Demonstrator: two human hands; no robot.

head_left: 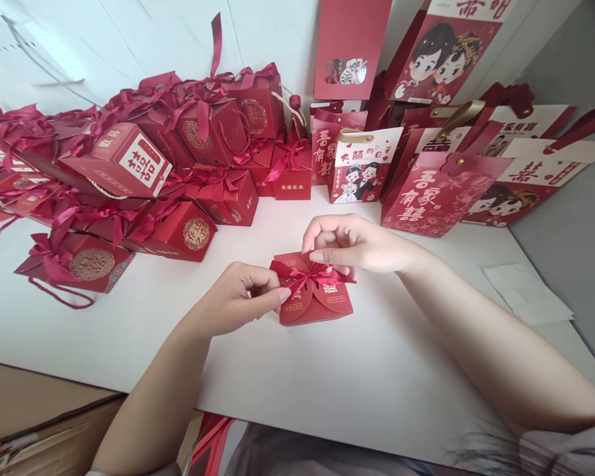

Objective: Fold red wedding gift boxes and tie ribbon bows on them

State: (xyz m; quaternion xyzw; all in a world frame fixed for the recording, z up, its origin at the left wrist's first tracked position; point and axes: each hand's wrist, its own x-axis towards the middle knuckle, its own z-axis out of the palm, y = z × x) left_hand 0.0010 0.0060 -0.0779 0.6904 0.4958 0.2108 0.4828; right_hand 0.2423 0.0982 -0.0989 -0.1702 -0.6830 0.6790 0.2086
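A flat red gift box [315, 311] with printed characters lies on the white table [297, 390] in front of me. A dark red ribbon [332, 276] is tied in a bow across its top. At the box's left side, my left hand [245, 294] is closed, thumb and fingers pinching the left end of the ribbon. Above the far right part of the box, my right hand [354, 244] curls its fingers at the bow, thumb against them; the ribbon's loop is partly hidden behind it.
Many red gift boxes with ribbon bows [178, 225] are piled at the left and back. Upright printed gift bags [441, 192] stand at the back right, near the wall. White paper [525, 291] lies at the right. A cardboard box [44, 423] is below the table's left front edge.
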